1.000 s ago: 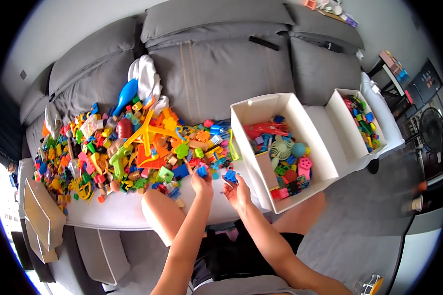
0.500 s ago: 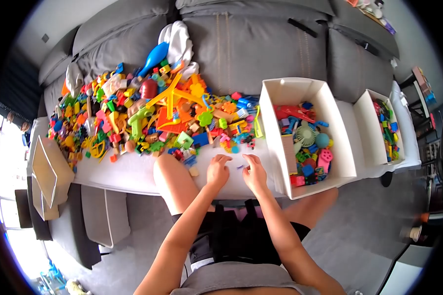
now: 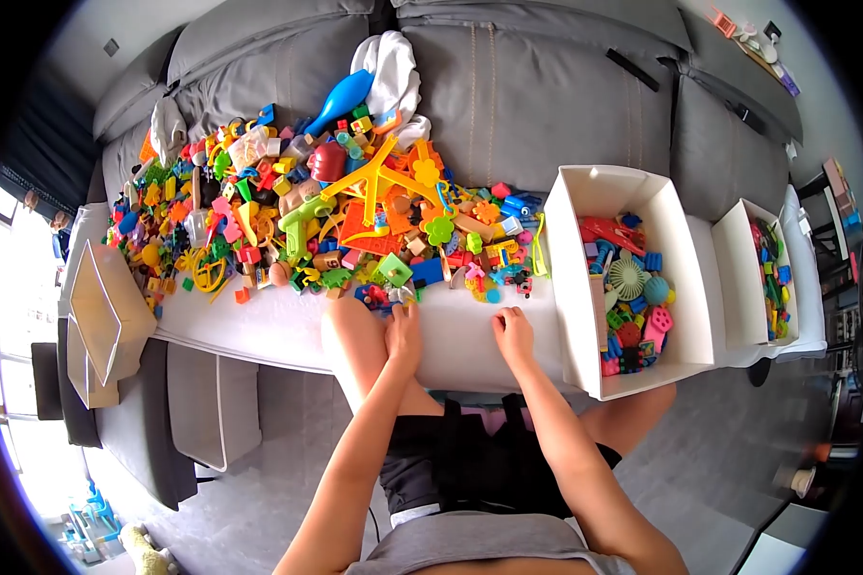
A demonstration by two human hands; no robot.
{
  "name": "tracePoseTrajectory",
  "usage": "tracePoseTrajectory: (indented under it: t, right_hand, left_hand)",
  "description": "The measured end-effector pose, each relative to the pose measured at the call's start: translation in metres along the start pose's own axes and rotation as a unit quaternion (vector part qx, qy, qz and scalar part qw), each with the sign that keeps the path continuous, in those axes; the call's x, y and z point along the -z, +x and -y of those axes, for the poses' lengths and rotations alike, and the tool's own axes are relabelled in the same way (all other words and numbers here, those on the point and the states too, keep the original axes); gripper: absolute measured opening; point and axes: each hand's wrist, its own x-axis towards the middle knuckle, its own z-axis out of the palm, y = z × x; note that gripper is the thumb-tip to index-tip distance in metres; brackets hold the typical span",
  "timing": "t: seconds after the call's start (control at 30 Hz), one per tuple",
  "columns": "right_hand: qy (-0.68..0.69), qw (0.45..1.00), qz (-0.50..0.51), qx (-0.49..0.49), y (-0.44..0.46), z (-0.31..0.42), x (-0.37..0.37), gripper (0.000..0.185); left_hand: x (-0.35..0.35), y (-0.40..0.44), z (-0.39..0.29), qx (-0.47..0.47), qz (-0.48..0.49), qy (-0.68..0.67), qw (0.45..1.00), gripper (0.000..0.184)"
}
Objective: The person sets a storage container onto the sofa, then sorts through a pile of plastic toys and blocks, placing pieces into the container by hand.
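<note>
A large heap of mixed toys (image 3: 307,220) covers the left part of the pale sofa seat (image 3: 451,335). My left hand (image 3: 405,335) is at the heap's front edge, beside small blue pieces and below a green block (image 3: 394,270); its fingers are bent, and what they may hold is too small to tell. Over the bare seat, left of the large white box (image 3: 686,326), my right hand (image 3: 514,335) has curled fingers; anything in them is hidden. Toys, among them a pale green fan-shaped piece (image 3: 627,278), lie inside that box.
A second white box (image 3: 734,268) with toys stands at the far right. Empty boxes (image 3: 115,331) lean at the left, another (image 3: 201,412) is below the seat edge. A remote (image 3: 633,70) lies on the grey backrest, and white cloth (image 3: 391,77) behind the heap.
The blue pieces seen in both hands a second ago have left them. Since then my left hand has moved to the heap's front edge and the right hand's fingers have curled. The view has shifted.
</note>
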Motion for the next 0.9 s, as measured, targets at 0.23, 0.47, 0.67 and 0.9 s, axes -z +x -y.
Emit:
tracePoseTrajectory:
  t: [0.23,0.47,0.67,0.9]
  right_hand:
    - [0.230,0.943,-0.063,-0.233,0.022,-0.005,-0.009,0.016]
    - [-0.043,0.997,-0.045,-0.048,0.038,0.001,-0.026,0.031]
    - [-0.072,0.988,0.031,-0.131,0.050,0.012,-0.030,0.045]
    - [0.295,0.880,0.117,-0.352,0.053,-0.006,-0.031,0.028]
  left_hand:
    - [0.012,-0.008,-0.013,-0.011,-0.027,0.039,0.999,0.039]
    - [-0.005,0.003,0.000,-0.075,-0.130,-0.174,0.973,0.031]
    - [-0.003,0.003,-0.013,-0.132,-0.075,-0.274,0.950,0.033]
    - [-0.025,0.006,-0.005,-0.037,-0.086,-0.273,0.957,0.021]
